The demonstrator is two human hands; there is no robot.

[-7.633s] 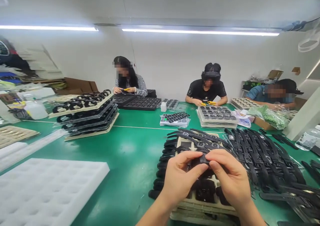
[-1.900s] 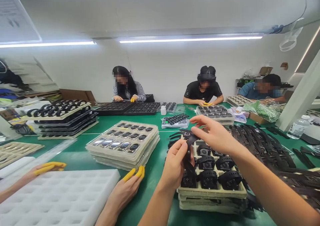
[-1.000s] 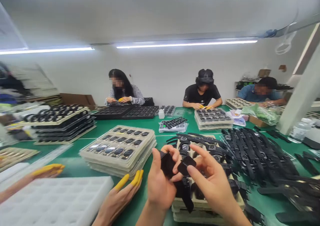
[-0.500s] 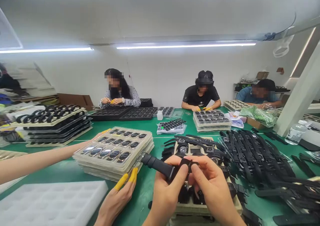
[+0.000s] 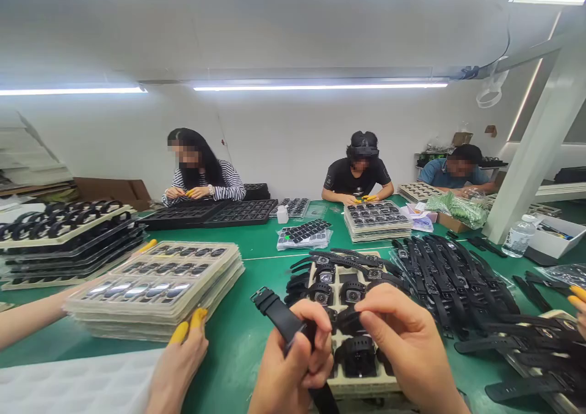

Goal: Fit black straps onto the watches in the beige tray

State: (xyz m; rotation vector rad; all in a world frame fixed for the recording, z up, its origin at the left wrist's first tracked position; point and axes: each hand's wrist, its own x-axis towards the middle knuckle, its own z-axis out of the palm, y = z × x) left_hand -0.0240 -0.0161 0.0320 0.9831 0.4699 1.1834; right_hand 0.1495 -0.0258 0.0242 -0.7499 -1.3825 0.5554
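My left hand (image 5: 297,353) is wrapped round a watch (image 5: 277,313) with a black strap. Its buckle end points up and left, and the other strap end hangs below the hand. My right hand (image 5: 407,341) is at the right, thumb and forefinger pinched together in front of a dark strap-like piece; whether they grip it is unclear. Beneath both hands lies a cream tray (image 5: 339,344) of black-strapped watches, partly hidden by my fingers.
A co-worker's hands with yellow finger cots hold a stack of watch trays (image 5: 183,273) at left. White foam (image 5: 77,380) lies in front. Black straps and watches (image 5: 453,273) cover the right side, near a bottle (image 5: 520,236). Three people sit opposite.
My hands have moved apart; before, they met at the watch. The watch has moved left and down with my left hand. The co-worker's tray stack appears further left as the view shifted.
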